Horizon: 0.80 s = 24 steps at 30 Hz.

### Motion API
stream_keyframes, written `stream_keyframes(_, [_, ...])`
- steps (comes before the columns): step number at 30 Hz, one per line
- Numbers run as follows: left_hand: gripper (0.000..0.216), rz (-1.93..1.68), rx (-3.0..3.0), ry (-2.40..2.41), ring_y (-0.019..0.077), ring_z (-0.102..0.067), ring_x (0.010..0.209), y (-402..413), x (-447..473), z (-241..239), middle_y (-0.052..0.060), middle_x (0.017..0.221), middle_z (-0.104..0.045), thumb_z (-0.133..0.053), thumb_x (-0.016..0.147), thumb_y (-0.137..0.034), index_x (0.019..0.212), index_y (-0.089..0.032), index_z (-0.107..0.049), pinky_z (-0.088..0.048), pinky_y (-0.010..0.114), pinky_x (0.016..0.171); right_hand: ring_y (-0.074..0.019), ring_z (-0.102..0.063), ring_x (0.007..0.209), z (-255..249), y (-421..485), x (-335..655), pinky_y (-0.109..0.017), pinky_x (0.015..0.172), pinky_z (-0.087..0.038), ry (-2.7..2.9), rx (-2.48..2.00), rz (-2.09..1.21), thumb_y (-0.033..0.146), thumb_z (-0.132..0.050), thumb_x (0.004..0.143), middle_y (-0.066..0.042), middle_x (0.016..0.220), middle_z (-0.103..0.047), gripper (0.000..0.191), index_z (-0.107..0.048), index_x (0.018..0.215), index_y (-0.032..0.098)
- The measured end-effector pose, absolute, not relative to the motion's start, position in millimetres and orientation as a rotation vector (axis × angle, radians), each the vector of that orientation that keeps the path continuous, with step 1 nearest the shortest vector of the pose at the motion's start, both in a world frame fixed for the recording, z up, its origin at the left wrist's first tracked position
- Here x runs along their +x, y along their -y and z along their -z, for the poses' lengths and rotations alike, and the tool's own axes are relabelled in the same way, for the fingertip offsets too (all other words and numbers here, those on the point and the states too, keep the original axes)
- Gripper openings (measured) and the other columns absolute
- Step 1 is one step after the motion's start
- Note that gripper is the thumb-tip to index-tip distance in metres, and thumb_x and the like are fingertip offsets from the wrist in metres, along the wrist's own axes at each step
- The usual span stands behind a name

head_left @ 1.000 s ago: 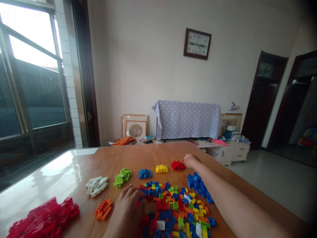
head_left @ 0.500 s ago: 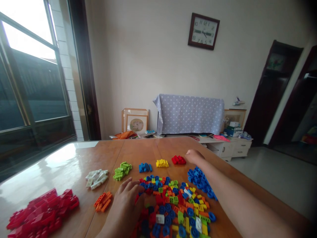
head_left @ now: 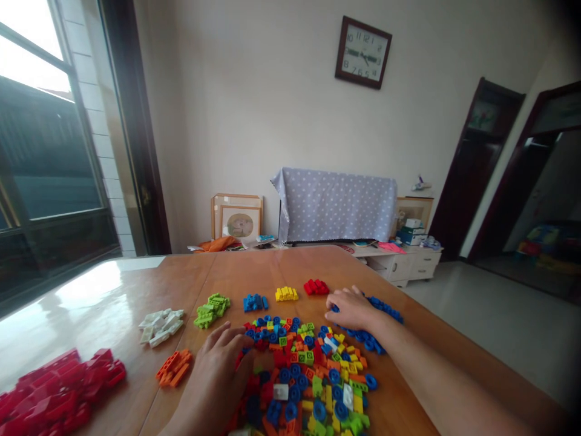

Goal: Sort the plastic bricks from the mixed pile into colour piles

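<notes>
My left hand rests palm down at the left side of a mixed pile of small building blocks and wheels. Its fingers are bent and apart, with the fingertips at the pile. Over a heap of blue toy pieces on the right is my right hand, palm down, fingers spread and slightly curled. Blue shows beneath its fingertips. Just beyond it sit red blocks, beside yellow blocks and blue blocks.
Along the table's left side lie green blocks, white blocks, orange blocks and a large red heap. Beyond the wooden table stand a low white cabinet and a cloth-covered object.
My right hand has come back from beside the red blocks to above the blue heap, its fingers spreading from a closed shape. My left hand stays by the mixed pile. The view has turned slightly right.
</notes>
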State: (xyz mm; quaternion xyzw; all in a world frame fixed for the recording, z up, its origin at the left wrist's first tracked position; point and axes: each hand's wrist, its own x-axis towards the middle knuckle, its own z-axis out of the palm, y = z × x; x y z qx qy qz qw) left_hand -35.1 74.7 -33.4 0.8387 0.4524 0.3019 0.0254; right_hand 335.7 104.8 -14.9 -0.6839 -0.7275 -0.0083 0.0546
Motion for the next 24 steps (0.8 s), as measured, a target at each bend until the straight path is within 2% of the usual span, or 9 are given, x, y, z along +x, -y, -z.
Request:
stream_keyframes(4, [0.023,-0.949,2.619,-1.400,0.0328,-0.050,0.130,-76,-37,34,0.003,0.121,-0.069,-0.054,0.093,-0.037,0.101,-0.030,-0.075,-0.048,0.053,0.103,-0.0261,-0.060,0.103,20,-100,338,-0.046,0.102,-0.027,2.198,-2.069,0.067,0.040,-0.060,0.083,-0.004,0.103,-0.071,0.019,-0.070,0.093,0.027])
stream_keyframes(10, [0.026,-0.898,2.621,-1.408,0.0329,-0.050,0.129,-75,-38,34,0.003,0.125,-0.068,-0.052,0.094,-0.040,0.103,-0.029,-0.074,-0.048,0.053,0.103,-0.0236,-0.059,0.099,20,-87,347,-0.035,0.092,-0.032,2.209,-2.040,0.098,0.038,-0.061,0.083,-0.004,0.099,-0.070,0.018,-0.069,0.093,0.025])
stream_keyframes(24, [0.024,-0.926,2.609,-1.404,0.0321,-0.053,0.127,-75,-35,30,0.002,0.122,-0.069,-0.055,0.093,-0.041,0.099,-0.031,-0.075,-0.049,0.052,0.103,-0.0222,-0.059,0.097,18,-68,361,-0.032,0.088,-0.035,2.216,-2.003,0.130,0.035,-0.062,0.082,-0.003,0.097,-0.069,0.013,-0.069,0.088,0.025])
